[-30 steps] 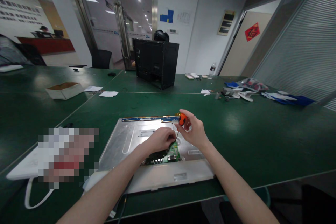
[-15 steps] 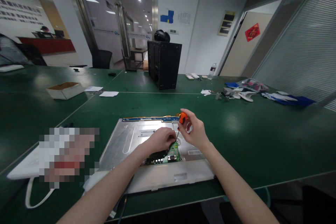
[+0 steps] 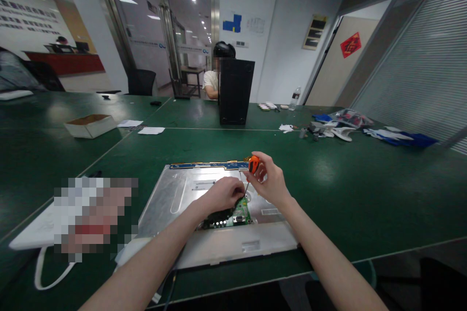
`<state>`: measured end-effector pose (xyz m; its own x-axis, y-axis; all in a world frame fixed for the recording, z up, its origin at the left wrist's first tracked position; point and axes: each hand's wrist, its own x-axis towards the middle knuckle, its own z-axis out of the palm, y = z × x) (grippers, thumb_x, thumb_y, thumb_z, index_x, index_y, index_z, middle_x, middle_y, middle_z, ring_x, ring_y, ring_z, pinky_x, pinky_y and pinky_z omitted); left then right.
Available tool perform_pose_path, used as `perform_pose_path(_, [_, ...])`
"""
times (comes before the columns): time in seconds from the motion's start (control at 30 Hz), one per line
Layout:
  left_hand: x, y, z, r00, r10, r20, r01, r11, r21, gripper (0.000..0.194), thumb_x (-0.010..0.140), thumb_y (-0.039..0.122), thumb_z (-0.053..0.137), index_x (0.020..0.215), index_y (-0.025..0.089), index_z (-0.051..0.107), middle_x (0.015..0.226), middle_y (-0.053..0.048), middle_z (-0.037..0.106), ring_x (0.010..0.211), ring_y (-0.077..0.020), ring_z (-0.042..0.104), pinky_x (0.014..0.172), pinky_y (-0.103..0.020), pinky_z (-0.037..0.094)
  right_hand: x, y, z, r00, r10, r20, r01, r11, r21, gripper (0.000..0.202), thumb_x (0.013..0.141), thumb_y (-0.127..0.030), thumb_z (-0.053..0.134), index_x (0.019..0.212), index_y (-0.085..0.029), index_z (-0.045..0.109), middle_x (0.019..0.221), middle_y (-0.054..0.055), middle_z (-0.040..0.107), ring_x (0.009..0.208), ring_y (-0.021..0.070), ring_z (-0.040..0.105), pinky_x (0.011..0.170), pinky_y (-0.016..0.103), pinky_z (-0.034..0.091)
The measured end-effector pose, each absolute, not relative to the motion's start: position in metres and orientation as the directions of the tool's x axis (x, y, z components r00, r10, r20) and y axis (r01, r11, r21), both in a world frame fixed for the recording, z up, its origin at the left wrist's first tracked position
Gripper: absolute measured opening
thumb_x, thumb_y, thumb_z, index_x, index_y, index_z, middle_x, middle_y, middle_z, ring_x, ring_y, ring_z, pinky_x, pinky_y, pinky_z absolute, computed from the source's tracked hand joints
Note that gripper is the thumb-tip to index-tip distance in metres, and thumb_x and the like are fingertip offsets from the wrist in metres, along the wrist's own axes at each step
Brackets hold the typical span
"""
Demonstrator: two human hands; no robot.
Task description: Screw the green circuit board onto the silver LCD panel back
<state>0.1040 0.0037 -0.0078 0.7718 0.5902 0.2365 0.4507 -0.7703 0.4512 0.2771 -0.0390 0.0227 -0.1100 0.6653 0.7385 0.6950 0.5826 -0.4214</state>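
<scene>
A silver metal display panel (image 3: 160, 209) lies flat on the green table, with a blue circuit strip (image 3: 204, 166) along its far edge. On its middle sits a green circuit board (image 3: 241, 209), partly covered by my left hand. My right hand (image 3: 269, 180) is closed round the orange and black handle of a screwdriver (image 3: 253, 164), whose thin shaft slants down to the board's far edge. Beside the shaft's tip, my left hand (image 3: 226, 192) has its fingers pinched together low over the board. What those fingers hold, if anything, is hidden.
A black computer case (image 3: 237, 92) stands at the far side, with a person (image 3: 210, 82) partly behind it. An open cardboard box (image 3: 91, 126) and papers (image 3: 151, 130) lie far left. Left of the panel is a white, partly blurred item (image 3: 32, 228). Gloves and bags (image 3: 343, 126) lie far right.
The computer case has turned, and the person behind it now shows more. My right hand has rolled the screwdriver handle slightly; my left hand has stayed in place.
</scene>
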Motion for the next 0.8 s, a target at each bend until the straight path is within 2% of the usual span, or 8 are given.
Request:
perform_pose_path(0.27, [0.1047,0.0039,-0.0085,0.772,0.585,0.248,0.447,-0.777,0.442,0.013,0.076,0.014,0.054,0.077,0.018,0.066,0.073,-0.002,0.067,0.066,-0.0147,0.057,0.062,-0.023,0.038,0.2769,-0.0433,0.0254,-0.138,0.681,0.719,0.670,0.600,-0.439,0.051,0.084,-0.025,0.056,0.132,-0.022,0.040,0.069,-0.003,0.059,0.049,0.0096,0.053,0.047,0.022,0.042])
perform_pose_path(0.8, [0.1042,0.0032,-0.0059,0.774,0.589,0.232,0.451,-0.771,0.450,0.012,0.077,0.014,0.054,0.078,0.017,0.066,0.075,-0.003,0.068,0.068,-0.0152,0.058,0.063,-0.023,0.039,0.2768,-0.0401,0.0230,-0.141,0.645,0.751,0.670,0.621,-0.408,0.049,0.082,-0.027,0.061,0.127,-0.023,0.042,0.064,-0.006,0.056,0.048,0.0094,0.052,0.048,0.022,0.044])
